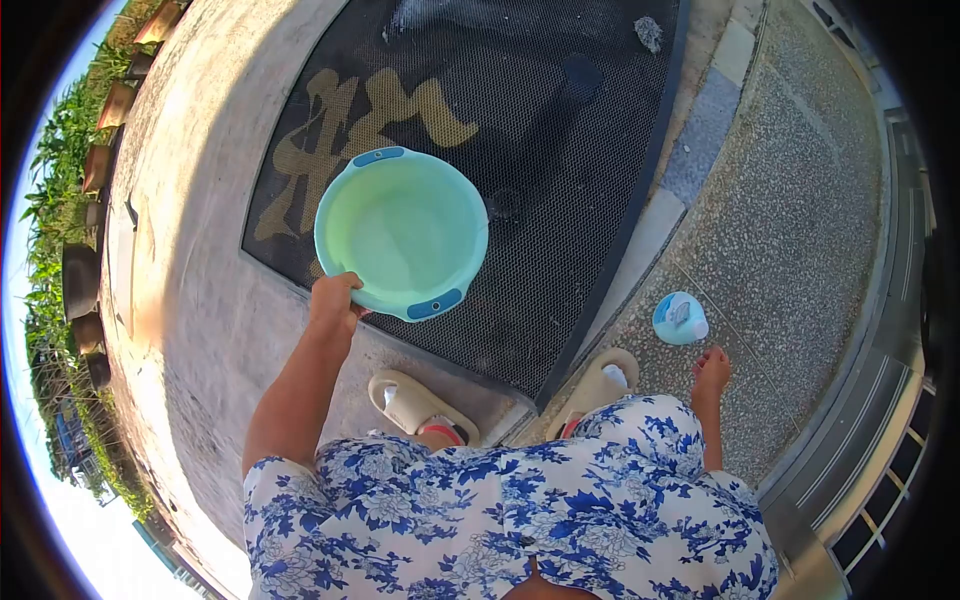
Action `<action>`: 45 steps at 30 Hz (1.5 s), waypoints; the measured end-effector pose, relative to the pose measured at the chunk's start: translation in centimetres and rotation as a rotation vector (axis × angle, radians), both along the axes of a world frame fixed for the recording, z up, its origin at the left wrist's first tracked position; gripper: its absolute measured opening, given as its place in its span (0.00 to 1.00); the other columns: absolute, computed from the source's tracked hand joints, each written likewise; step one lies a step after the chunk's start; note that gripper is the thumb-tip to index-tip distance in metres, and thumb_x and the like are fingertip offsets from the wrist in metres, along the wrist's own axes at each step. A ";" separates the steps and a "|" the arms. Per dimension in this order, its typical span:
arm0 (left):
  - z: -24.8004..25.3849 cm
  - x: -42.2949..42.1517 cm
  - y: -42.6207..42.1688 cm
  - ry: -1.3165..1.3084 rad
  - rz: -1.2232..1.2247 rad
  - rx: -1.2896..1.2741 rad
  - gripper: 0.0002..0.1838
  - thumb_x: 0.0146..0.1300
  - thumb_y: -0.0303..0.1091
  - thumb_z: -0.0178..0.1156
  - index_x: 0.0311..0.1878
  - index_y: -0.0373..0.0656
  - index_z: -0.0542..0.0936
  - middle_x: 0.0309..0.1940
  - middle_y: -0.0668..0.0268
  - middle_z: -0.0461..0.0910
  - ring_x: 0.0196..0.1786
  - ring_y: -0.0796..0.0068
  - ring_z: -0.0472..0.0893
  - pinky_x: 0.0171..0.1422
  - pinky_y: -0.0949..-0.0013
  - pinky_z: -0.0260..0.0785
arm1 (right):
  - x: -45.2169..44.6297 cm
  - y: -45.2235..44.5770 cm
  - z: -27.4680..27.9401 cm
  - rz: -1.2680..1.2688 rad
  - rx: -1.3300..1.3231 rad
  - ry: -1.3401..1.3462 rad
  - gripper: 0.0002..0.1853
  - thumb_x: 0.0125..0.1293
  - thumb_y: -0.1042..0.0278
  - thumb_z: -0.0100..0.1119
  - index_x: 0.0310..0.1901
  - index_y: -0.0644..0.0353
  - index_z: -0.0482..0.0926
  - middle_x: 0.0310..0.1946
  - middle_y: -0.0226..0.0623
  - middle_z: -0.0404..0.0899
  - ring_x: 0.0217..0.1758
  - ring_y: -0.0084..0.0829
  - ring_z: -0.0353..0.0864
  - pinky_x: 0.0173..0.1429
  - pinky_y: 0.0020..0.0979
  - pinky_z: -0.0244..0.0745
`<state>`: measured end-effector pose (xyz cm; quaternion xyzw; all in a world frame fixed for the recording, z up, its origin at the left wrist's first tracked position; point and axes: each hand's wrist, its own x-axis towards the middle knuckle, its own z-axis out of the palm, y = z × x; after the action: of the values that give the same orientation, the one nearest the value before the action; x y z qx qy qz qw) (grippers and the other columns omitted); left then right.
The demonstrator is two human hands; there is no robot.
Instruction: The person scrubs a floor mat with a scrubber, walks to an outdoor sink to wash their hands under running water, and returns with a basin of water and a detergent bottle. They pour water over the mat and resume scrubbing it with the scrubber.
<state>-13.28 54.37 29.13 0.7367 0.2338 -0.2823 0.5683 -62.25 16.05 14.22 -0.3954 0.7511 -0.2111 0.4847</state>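
My left hand [338,303] grips the rim of a light green plastic basin [402,225], with the thumb over the edge. The basin has blue grip inserts on its rim and is held over the dark mat; I see no clear contents inside. My right hand [711,372] is low on the right, fingers loosely bent and holding nothing. Just beyond its fingertips, a light blue jug [680,319] with a handle and a pale cap stands on the speckled stone floor. A small gap separates hand and jug.
Under the basin lies a black doormat [540,200] with yellow lettering and a raised edge. A grey tuft [648,35] rests at its far right. My sandals [422,405] are at the near edge. Potted plants [90,255] line the left; a metal door track [870,440] runs along the right.
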 end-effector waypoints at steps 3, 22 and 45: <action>0.1 0.3 2.1 0.014 0.056 0.032 0.12 0.47 0.21 0.52 0.38 0.28 0.70 0.27 0.55 0.73 0.22 0.62 0.74 0.21 0.64 0.66 | 0.2 -0.1 -0.3 0.042 0.005 -0.009 0.13 0.65 0.59 0.49 0.40 0.61 0.72 0.27 0.29 0.70 0.25 0.21 0.69 0.26 0.23 0.67; 0.6 6.7 10.1 -0.260 0.438 0.200 0.18 0.48 0.21 0.50 0.44 0.23 0.70 0.39 0.48 0.73 0.34 0.50 0.79 0.29 0.53 0.76 | 1.7 1.1 1.6 0.234 0.061 0.233 0.18 0.69 0.57 0.44 0.52 0.62 0.69 0.34 0.33 0.71 0.30 0.24 0.69 0.34 0.27 0.68; 1.7 9.2 22.6 -0.157 0.653 0.271 0.20 0.49 0.19 0.47 0.48 0.25 0.68 0.40 0.42 0.73 0.30 0.43 0.79 0.28 0.45 0.76 | 2.2 0.2 0.8 0.397 0.030 0.516 0.20 0.67 0.56 0.42 0.50 0.63 0.72 0.36 0.42 0.75 0.36 0.34 0.75 0.35 0.34 0.75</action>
<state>-4.07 76.93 30.79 0.7111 0.4477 0.0053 0.5420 -60.08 16.26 15.02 -0.5673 0.7605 0.0056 0.3160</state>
